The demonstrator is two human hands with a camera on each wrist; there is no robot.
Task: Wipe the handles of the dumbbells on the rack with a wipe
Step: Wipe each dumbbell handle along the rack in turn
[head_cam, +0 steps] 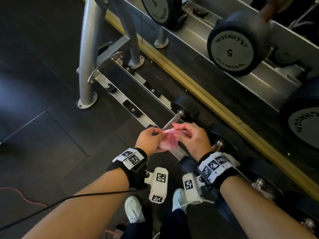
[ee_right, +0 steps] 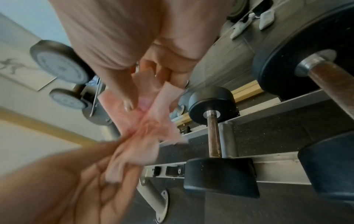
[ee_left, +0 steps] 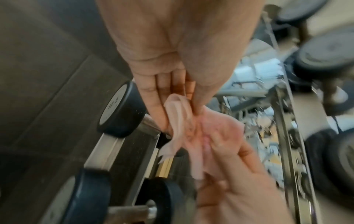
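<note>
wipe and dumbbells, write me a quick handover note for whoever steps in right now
Left hand: pinches one end of the pink wipe.
Right hand: pinches the other end; both are handling the wipe in the air.
Wipe is above the smallest dumbbell on the bottom rack rail, not on its handle.
Done: cannot tell which handles are wiped.
Left: wrap the wipe round this handle, then move on to the next dumbbells.

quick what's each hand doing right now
Left hand: pinching one end of the pink wipe.
Right hand: pinching the other end of the same wipe.
</note>
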